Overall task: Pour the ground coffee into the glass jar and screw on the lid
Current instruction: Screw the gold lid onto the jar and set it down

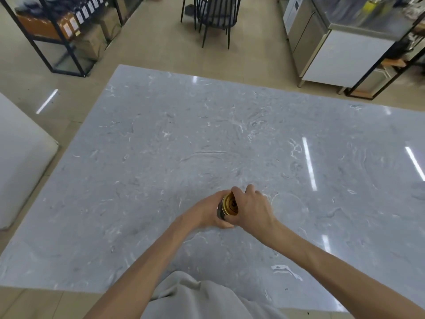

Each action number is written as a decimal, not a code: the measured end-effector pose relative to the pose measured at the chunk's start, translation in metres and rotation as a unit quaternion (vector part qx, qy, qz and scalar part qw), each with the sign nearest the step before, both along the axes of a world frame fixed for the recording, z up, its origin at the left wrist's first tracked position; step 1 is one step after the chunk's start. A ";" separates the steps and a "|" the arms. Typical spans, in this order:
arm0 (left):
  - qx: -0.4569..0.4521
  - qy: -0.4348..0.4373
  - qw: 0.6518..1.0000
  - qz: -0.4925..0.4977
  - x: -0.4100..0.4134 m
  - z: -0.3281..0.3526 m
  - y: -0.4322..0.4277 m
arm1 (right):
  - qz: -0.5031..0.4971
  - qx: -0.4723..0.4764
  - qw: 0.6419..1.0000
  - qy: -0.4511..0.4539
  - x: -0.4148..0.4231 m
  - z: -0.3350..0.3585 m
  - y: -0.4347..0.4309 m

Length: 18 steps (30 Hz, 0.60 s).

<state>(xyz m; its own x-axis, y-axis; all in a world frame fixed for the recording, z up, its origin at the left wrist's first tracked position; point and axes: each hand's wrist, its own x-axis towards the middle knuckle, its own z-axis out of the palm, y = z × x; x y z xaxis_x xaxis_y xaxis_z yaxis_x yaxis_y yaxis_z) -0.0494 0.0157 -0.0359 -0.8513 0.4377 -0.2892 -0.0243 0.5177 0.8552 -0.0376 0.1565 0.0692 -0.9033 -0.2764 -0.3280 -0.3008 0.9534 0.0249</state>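
Observation:
A glass jar [220, 212] with dark contents stands on the grey marble table [161, 146], near its front middle. A gold screw lid [228, 204] sits on top of the jar. My left hand [207, 211] wraps around the jar's side from the left. My right hand [250, 207] comes over from the right, with its fingers closed around the lid's rim. Most of the jar's body is hidden behind both hands. No coffee bag or other container shows on the table.
A white block [20, 157] stands left of the table. Black metal shelving [57, 31] with boxes is at the far left, a black chair [213, 14] at the far middle, and a steel cabinet [333, 42] at the far right.

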 end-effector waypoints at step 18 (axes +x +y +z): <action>-0.012 -0.018 1.000 0.002 0.002 0.004 -0.003 | 0.253 -0.014 0.967 -0.004 -0.015 0.002 0.027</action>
